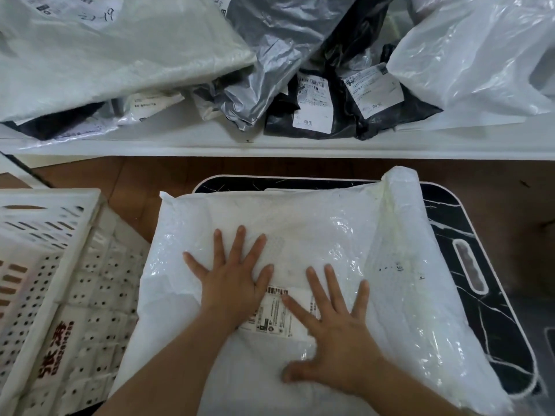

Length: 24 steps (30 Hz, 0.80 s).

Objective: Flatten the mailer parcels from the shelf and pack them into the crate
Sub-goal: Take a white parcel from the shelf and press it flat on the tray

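White mailer parcel (315,235) lies under both flat, spread hands' released grip (231,283) (339,328).

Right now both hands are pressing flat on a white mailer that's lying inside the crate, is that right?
Not quite. The head view shows the left hand and right hand pressing flat on the white mailer, but it lies on a black marbled board, beside the white crate, not inside it.
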Each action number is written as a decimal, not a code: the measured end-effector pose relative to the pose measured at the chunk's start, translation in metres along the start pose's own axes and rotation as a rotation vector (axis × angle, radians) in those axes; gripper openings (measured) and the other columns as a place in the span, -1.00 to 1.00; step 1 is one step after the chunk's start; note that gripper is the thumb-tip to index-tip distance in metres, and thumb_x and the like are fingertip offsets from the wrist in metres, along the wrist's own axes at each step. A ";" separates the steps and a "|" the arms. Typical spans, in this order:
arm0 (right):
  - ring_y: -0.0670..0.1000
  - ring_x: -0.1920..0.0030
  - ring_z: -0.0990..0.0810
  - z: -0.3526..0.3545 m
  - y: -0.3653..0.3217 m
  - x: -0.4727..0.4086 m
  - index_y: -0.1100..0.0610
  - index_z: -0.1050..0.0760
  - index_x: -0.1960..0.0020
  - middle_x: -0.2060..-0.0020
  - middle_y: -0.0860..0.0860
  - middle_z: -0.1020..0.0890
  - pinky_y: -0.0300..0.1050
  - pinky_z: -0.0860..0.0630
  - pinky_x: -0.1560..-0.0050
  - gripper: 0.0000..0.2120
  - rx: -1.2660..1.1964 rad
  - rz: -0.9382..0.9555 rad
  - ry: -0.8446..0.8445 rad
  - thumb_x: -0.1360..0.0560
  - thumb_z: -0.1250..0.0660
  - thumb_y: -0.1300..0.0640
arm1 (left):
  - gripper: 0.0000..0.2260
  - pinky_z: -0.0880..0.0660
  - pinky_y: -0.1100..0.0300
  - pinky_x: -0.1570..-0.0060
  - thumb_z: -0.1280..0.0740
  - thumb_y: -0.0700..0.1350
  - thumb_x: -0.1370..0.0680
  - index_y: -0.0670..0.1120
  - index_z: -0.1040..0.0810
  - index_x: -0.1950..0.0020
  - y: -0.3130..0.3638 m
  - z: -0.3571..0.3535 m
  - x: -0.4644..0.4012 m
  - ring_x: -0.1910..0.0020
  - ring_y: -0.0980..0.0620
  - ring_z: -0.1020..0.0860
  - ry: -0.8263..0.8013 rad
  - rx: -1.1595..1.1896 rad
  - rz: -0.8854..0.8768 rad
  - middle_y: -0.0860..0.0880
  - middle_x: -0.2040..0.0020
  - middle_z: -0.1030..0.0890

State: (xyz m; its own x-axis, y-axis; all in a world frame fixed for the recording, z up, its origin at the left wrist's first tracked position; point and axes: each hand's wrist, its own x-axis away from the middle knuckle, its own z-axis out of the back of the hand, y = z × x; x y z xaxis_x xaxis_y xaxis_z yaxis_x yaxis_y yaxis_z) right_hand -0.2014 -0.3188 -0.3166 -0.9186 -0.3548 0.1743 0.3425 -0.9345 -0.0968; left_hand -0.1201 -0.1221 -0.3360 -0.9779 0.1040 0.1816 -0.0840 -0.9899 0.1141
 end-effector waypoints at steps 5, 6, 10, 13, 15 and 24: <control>0.29 -0.51 -0.07 -0.002 0.004 0.039 -0.22 -0.17 -0.50 -0.55 0.15 -0.09 0.67 -0.01 -0.15 0.03 -0.018 -0.095 -0.077 -0.15 0.04 -0.72 | -0.43 0.28 -0.50 -0.28 0.38 0.36 -0.48 0.31 0.35 -0.48 0.004 0.009 0.005 -0.52 -0.16 0.33 -0.065 -0.005 0.031 0.09 -0.56 0.27; 0.29 -0.51 -0.08 -0.002 0.005 0.040 -0.22 -0.18 -0.50 -0.55 0.14 -0.10 0.68 -0.02 -0.14 0.03 -0.022 -0.105 -0.086 -0.16 0.04 -0.71 | -0.45 0.27 -0.50 -0.28 0.36 0.34 -0.50 0.30 0.34 -0.48 0.008 0.012 0.011 -0.52 -0.17 0.32 -0.078 -0.004 0.054 0.08 -0.57 0.26; 0.28 -0.51 -0.10 0.002 0.003 0.040 -0.22 -0.20 -0.49 -0.55 0.12 -0.12 0.67 -0.06 -0.14 0.00 -0.044 -0.117 -0.135 -0.18 0.04 -0.70 | -0.40 0.32 -0.54 -0.22 0.34 0.39 -0.47 0.29 0.31 -0.49 0.039 0.011 0.071 -0.52 -0.24 0.28 -0.080 -0.029 0.046 0.01 -0.57 0.28; 0.26 -0.52 -0.05 0.002 0.005 0.044 -0.24 -0.16 -0.50 -0.55 0.09 -0.09 0.65 0.00 -0.16 -0.04 -0.078 -0.099 -0.136 -0.21 0.04 -0.69 | -0.30 0.02 -0.64 -0.12 0.15 0.51 -0.44 0.26 -0.14 -0.52 0.044 -0.001 0.119 -0.50 -0.27 -0.15 -0.153 0.024 0.049 -0.01 -0.56 -0.16; 0.22 -0.53 0.00 0.001 0.010 0.046 -0.26 -0.08 -0.52 -0.56 0.07 -0.06 0.62 0.02 -0.17 -0.07 -0.087 -0.095 -0.160 -0.25 0.05 -0.67 | -0.25 0.02 -0.63 -0.11 0.11 0.57 -0.36 0.34 -0.02 -0.51 0.032 -0.009 0.126 -0.54 -0.20 -0.03 -0.128 0.012 0.073 0.09 -0.58 -0.03; 0.11 -0.41 0.58 0.007 0.074 0.069 -0.22 0.58 -0.39 -0.41 0.03 0.55 0.44 0.32 -0.38 -0.15 -0.038 -0.338 -0.219 -0.21 0.51 -0.58 | -0.24 0.04 -0.60 -0.14 0.16 0.58 -0.36 0.31 -0.11 -0.49 0.026 -0.006 0.116 -0.52 -0.23 -0.12 -0.086 -0.007 0.038 0.03 -0.56 -0.15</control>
State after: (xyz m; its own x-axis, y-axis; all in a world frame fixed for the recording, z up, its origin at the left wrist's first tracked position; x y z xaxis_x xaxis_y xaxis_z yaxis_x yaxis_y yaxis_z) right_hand -0.2378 -0.4128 -0.3054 -0.9131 -0.0294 0.4067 0.0170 -0.9993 -0.0341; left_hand -0.2371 -0.1361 -0.3173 -0.9604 0.0736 0.2689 -0.0486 -0.9940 0.0983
